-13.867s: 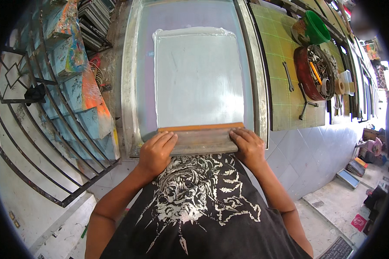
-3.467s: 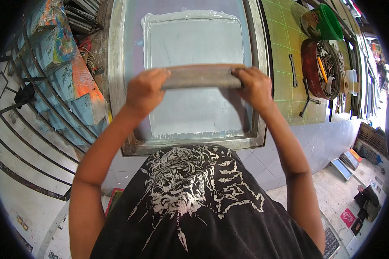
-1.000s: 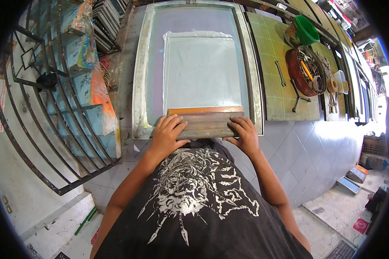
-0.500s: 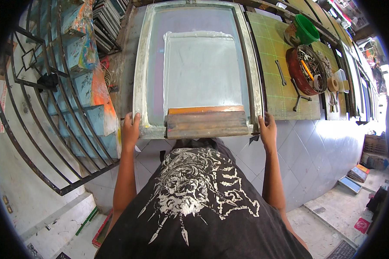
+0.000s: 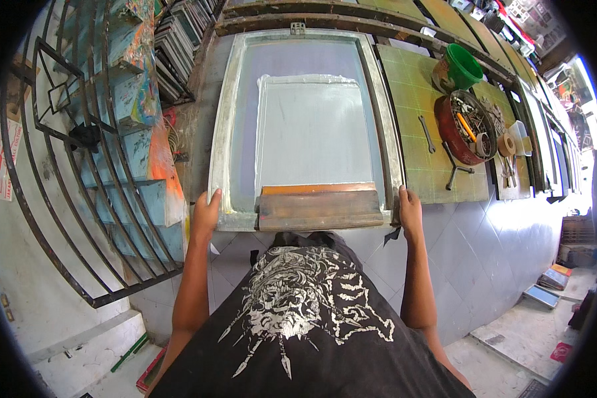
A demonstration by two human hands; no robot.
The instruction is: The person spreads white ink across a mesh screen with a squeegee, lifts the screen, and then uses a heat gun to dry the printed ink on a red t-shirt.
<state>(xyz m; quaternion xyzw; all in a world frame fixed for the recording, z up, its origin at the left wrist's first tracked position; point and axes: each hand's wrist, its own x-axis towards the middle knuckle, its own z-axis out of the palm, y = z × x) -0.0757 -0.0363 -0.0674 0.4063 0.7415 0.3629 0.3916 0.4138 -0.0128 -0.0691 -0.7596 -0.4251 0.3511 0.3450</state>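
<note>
A pale-framed printing screen (image 5: 223, 132) lies before me, longer away from me than across. Its mesh carries a light grey rectangular area with a thick, pale ridge of ink or paste along the far edge. Across the near end of the screen rests a wooden squeegee (image 5: 320, 211) with an orange blade edge; neither hand touches it. My left hand (image 5: 205, 213) grips the frame's near left side, thumb on top and fingers out of sight. At the near right side, my right hand (image 5: 410, 211) holds the frame in the same way.
On the green gridded board to the right are a spanner (image 5: 427, 134), a T-shaped wrench (image 5: 455, 166), a red tin of small metal parts (image 5: 458, 136), a green tub (image 5: 463, 66) and tape rolls (image 5: 506, 144). Bent metal bars (image 5: 93, 219) stand left. A small clamp (image 5: 298, 28) sits beyond the frame.
The whole scene sits lower in the picture, bringing the frame's far edge and the clamp into view. The frame's far end appears slightly narrower. Both hands keep their hold; the squeegee stays on the screen.
</note>
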